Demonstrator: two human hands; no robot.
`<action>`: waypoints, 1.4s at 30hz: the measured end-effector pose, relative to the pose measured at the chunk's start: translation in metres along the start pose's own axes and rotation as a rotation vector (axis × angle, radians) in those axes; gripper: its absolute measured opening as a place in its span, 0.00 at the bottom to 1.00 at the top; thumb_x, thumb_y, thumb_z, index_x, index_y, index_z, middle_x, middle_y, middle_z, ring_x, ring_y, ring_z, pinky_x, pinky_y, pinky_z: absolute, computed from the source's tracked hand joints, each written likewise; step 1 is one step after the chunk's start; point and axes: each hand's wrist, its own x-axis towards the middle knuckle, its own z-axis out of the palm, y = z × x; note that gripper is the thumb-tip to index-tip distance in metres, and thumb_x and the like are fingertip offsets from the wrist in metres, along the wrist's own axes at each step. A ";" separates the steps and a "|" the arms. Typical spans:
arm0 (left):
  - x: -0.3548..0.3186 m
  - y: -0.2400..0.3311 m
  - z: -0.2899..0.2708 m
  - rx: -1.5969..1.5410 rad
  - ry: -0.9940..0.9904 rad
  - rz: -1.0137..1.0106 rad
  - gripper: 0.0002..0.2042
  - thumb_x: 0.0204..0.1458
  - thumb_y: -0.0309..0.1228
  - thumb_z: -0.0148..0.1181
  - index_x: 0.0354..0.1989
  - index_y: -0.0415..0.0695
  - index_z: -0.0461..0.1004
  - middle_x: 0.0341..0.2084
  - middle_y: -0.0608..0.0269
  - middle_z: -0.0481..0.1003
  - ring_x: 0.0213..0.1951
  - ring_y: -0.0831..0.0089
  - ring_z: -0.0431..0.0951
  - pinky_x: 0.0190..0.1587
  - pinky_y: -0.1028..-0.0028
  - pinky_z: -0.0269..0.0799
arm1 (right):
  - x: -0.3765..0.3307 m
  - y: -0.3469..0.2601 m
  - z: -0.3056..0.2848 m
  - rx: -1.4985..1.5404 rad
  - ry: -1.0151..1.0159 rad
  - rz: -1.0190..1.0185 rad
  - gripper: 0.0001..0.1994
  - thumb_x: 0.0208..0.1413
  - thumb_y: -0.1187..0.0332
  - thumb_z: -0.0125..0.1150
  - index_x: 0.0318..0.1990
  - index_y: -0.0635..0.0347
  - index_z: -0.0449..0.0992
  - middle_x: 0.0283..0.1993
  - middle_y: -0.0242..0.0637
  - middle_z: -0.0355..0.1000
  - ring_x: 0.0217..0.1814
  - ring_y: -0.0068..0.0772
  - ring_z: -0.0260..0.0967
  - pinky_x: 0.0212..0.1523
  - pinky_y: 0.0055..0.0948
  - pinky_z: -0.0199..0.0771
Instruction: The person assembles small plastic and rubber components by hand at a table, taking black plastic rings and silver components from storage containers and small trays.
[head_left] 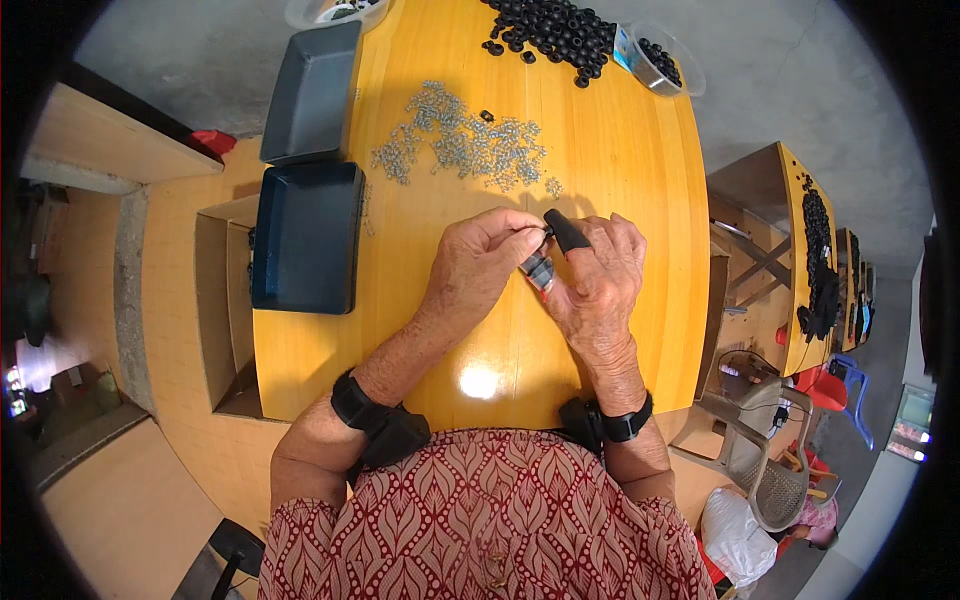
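Note:
My left hand [478,262] and my right hand [598,280] meet above the middle of the yellow wooden table [620,160]. The left fingertips pinch a small dark part right at the tip of my right index finger, which wears a black rubber finger cover [566,231]. A small grey metal piece [538,271] with a red end sits between the two hands, held by the right one. A loose pile of small silvery metal parts [462,140] lies just beyond the hands. Many black rubber rings [556,30] are heaped at the far edge.
Two dark blue trays [306,237] [312,92] sit on the table's left side. A clear plastic tub [657,60] with black rings stands at the far right. Another table with black parts [812,250] and plastic chairs [770,470] are to the right.

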 end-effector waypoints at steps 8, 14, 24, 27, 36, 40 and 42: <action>0.003 0.003 -0.003 0.040 0.007 -0.021 0.11 0.60 0.31 0.54 0.45 0.36 0.76 0.33 0.68 0.77 0.38 0.82 0.73 0.45 0.80 0.69 | -0.003 0.002 0.005 -0.011 0.055 0.026 0.14 0.36 0.70 0.70 0.34 0.62 0.78 0.35 0.39 0.71 0.41 0.41 0.68 0.53 0.47 0.64; 0.003 0.005 -0.007 0.079 -0.019 -0.108 0.11 0.58 0.31 0.58 0.42 0.36 0.77 0.33 0.68 0.77 0.36 0.82 0.72 0.44 0.79 0.68 | -0.007 0.006 0.009 0.000 0.080 0.027 0.15 0.31 0.68 0.69 0.31 0.63 0.76 0.33 0.40 0.70 0.40 0.41 0.68 0.53 0.48 0.64; 0.000 0.003 -0.003 -0.007 0.035 -0.083 0.09 0.57 0.31 0.60 0.37 0.36 0.78 0.30 0.69 0.77 0.34 0.82 0.72 0.41 0.80 0.68 | 0.001 0.000 0.008 0.008 0.102 0.006 0.09 0.39 0.73 0.69 0.26 0.61 0.73 0.28 0.36 0.68 0.34 0.38 0.67 0.52 0.46 0.65; -0.001 0.007 -0.004 -0.003 0.023 -0.104 0.09 0.57 0.31 0.60 0.38 0.36 0.78 0.30 0.69 0.77 0.34 0.83 0.72 0.41 0.80 0.68 | -0.001 0.000 0.010 0.043 0.124 0.016 0.09 0.38 0.73 0.69 0.25 0.61 0.73 0.27 0.36 0.68 0.34 0.39 0.67 0.51 0.45 0.66; 0.002 0.012 -0.001 0.008 0.052 -0.044 0.08 0.56 0.27 0.60 0.37 0.34 0.78 0.29 0.69 0.77 0.34 0.83 0.73 0.39 0.81 0.70 | -0.002 -0.002 0.008 0.034 0.092 -0.010 0.11 0.33 0.71 0.70 0.24 0.61 0.72 0.28 0.38 0.65 0.34 0.41 0.66 0.50 0.47 0.67; 0.001 0.003 -0.002 0.001 0.070 0.009 0.07 0.55 0.25 0.61 0.37 0.34 0.78 0.29 0.69 0.77 0.33 0.84 0.73 0.38 0.81 0.70 | -0.004 -0.002 0.012 -0.013 0.077 -0.015 0.13 0.32 0.71 0.70 0.27 0.61 0.72 0.27 0.39 0.64 0.34 0.42 0.66 0.50 0.47 0.67; 0.001 0.003 -0.002 0.004 0.078 -0.007 0.07 0.55 0.26 0.61 0.37 0.34 0.78 0.29 0.69 0.77 0.33 0.84 0.73 0.38 0.81 0.70 | -0.004 0.000 0.013 -0.008 0.085 -0.025 0.13 0.32 0.71 0.70 0.27 0.61 0.72 0.27 0.39 0.64 0.34 0.42 0.66 0.49 0.47 0.67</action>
